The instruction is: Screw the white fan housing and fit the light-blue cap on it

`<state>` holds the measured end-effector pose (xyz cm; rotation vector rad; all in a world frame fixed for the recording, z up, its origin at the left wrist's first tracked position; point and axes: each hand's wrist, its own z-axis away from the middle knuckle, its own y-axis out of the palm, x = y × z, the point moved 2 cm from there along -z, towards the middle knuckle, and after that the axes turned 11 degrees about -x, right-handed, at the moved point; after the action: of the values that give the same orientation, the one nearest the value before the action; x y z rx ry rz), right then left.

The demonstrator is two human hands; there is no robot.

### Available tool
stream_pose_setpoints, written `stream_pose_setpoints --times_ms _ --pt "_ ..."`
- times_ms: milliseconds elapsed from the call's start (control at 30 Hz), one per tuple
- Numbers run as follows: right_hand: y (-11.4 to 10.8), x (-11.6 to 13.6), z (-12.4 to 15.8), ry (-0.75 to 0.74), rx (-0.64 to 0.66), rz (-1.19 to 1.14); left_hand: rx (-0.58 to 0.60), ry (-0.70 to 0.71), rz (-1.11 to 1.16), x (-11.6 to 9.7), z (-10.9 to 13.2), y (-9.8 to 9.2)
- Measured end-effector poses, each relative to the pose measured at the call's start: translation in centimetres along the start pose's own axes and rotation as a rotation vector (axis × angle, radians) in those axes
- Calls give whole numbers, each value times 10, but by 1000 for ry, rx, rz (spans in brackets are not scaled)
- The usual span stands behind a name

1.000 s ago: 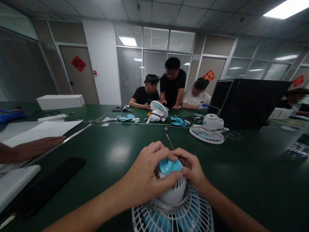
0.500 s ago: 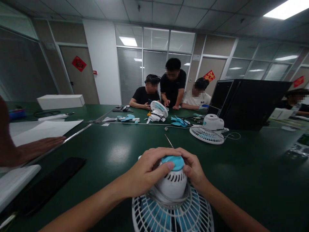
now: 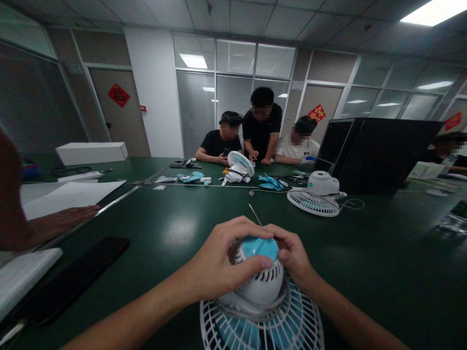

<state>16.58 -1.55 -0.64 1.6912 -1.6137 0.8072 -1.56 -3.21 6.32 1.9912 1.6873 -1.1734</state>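
Note:
Right in front of me a small white fan [image 3: 260, 287] rests face down on its round grille, with light blue blades showing through the bars. On top of its slotted motor housing sits a light blue round knob [image 3: 260, 248]. My left hand [image 3: 229, 257] curls round the knob, thumb on the near side and fingers over the far side. My right hand [image 3: 294, 253] is closed against the right side of the knob and housing. A grey cord circles the housing's base. Past my fingers a thin metal shaft [image 3: 254, 214] points away; its other end is hidden.
Another white fan [image 3: 317, 194] lies face down ahead on the right, near a black computer case [image 3: 379, 150]. Fan parts and a third fan [image 3: 239, 167] are near three people across the table. At left are a black phone [image 3: 80, 267], papers and another person's hand [image 3: 65, 223].
My left hand has shifted its hold on the knob: its thumb has slid right and lower, and more of the knob's ridged top shows. My right hand has stayed nearly in place.

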Motion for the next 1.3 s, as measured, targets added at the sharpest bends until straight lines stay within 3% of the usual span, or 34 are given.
stream_pose_setpoints --times_ms 100,367,600,1000,1300 --pt "0 2 -1 -6 3 -1 -14 -2 -3 0 2 -1" --pt "-1 0 0 -24 11 8 100 -69 95 3 4 -2" --pt "-2 2 0 -21 34 45 7 -106 11 12 3 2" --pt "-1 12 -3 -73 12 115 142 10 -18 7 0 -9" --pt "-1 11 -4 -49 50 74 49 -36 9 10 1 0"
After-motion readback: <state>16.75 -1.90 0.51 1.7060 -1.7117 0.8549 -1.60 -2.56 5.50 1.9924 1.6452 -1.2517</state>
